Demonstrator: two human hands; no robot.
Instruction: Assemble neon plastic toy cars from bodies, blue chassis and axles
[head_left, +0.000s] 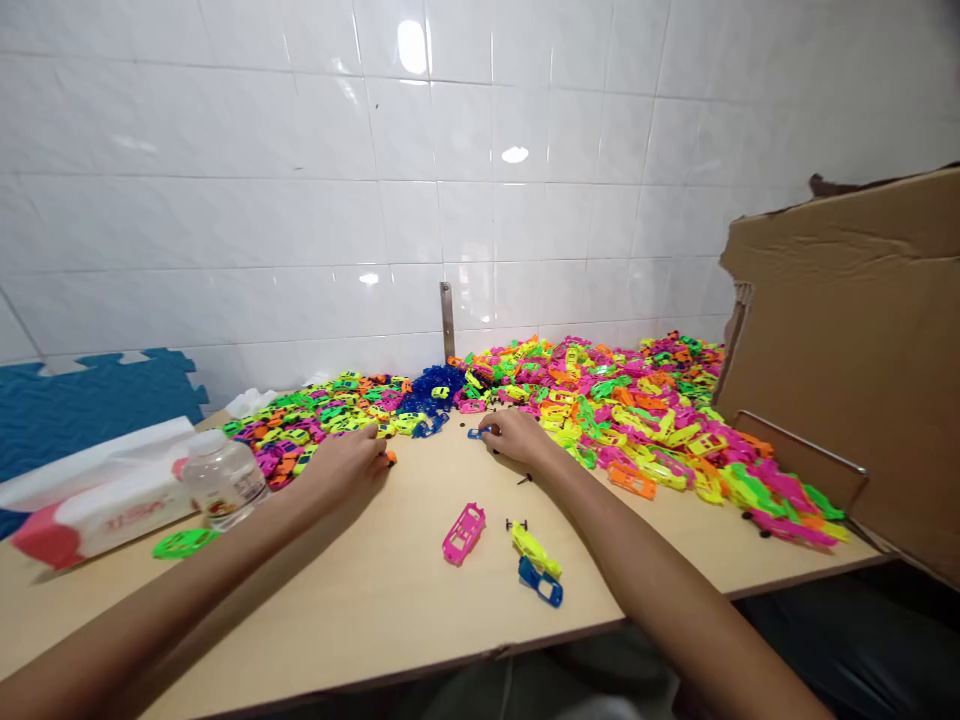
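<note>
My left hand [352, 462] is closed at the front of the left pile of small toy cars [300, 425], its fingertips on an orange toy car [391, 458] that they mostly cover. Near the middle of the table, my right hand [516, 436] pinches a blue toy car part [478, 433] against the tabletop. A dark wheel axle [524, 479] lies just below that hand. Closer to me are a pink car body [464, 534], a yellow car chassis [534, 548] with a wheel axle at one end, and a blue car piece [541, 582] touching it.
Blue parts [433, 390] are heaped between the left pile and a larger heap of coloured car parts [637, 410]. A cardboard box [847, 350] stands at the right. On the left are a tissue pack [112, 500], a clear bottle [223, 480] and a green car piece [184, 543].
</note>
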